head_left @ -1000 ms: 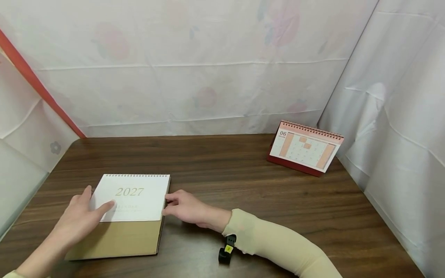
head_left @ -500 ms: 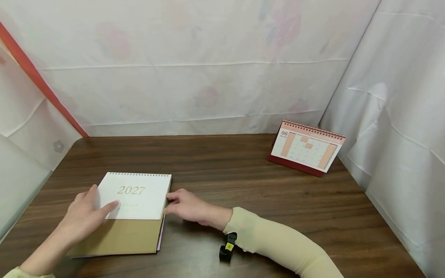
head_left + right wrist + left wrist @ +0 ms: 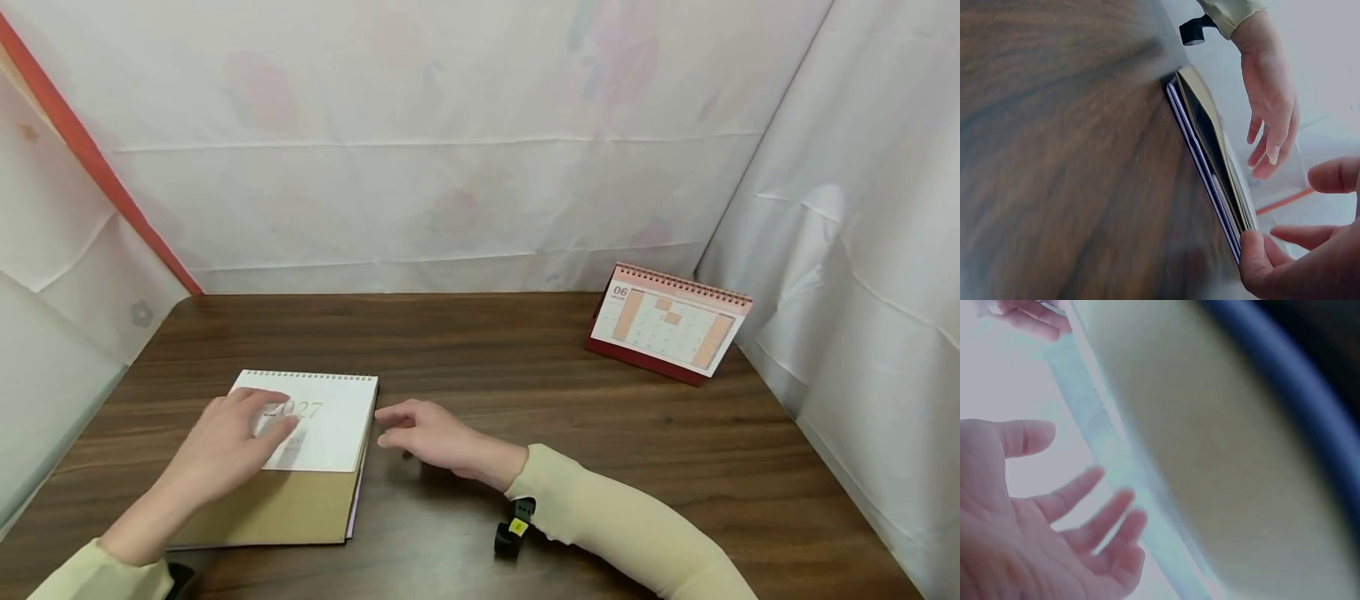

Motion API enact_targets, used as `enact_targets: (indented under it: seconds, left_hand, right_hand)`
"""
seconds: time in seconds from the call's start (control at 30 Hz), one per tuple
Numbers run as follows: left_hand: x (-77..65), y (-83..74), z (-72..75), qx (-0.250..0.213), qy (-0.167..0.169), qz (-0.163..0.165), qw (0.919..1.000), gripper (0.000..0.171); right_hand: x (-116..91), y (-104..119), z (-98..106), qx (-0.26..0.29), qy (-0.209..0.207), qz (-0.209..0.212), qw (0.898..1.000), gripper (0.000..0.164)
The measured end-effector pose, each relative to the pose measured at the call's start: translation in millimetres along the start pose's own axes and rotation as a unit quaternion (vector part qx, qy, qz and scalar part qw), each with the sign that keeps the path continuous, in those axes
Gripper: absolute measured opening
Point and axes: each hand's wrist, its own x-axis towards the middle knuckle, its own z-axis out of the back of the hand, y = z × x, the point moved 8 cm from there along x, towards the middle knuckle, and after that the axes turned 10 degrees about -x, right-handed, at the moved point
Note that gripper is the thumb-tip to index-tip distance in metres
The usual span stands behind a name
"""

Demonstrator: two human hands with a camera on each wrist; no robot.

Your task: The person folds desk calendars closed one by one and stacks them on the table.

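A desk calendar [image 3: 330,433] with a white cover printed 2027 and a tan base lies folded flat at the table's left. Under it, a purple edge [image 3: 1200,159] of another flat thing shows in the right wrist view. My left hand [image 3: 232,442] is raised over the cover, fingers apart and loosely bent, holding nothing; the left wrist view shows its palm [image 3: 1029,544] lifted off the calendar. My right hand [image 3: 435,437] is at the calendar's right edge, thumb and fingers spread, with fingertips [image 3: 1254,250] near the stack's side in the right wrist view.
A red-based desk calendar [image 3: 667,321] showing 06 stands like a tent at the back right of the wooden table [image 3: 480,350]. White cloth [image 3: 450,150] hangs behind and at both sides. A black wrist camera [image 3: 512,533] hangs from the right sleeve.
The left hand has lifted off the calendar's left side and moved right over the cover. The right hand has let go of the right edge and drawn slightly away. A purple edge now shows underneath.
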Motion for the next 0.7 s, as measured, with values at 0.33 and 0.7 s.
enact_targets:
  seconds: [0.33, 0.7]
  left_hand:
    - [27.2, -58.0, -30.3, -0.044, 0.065, -0.051, 0.9956, 0.020]
    - [75.8, -128.8, -82.2, -0.080, 0.132, -0.090, 0.9839, 0.023]
  right_hand:
    - [-21, -23, 42, 0.045, -0.008, 0.023, 0.999, 0.030]
    - [-75, -63, 135, -0.001, -0.104, -0.001, 0.995, 0.026]
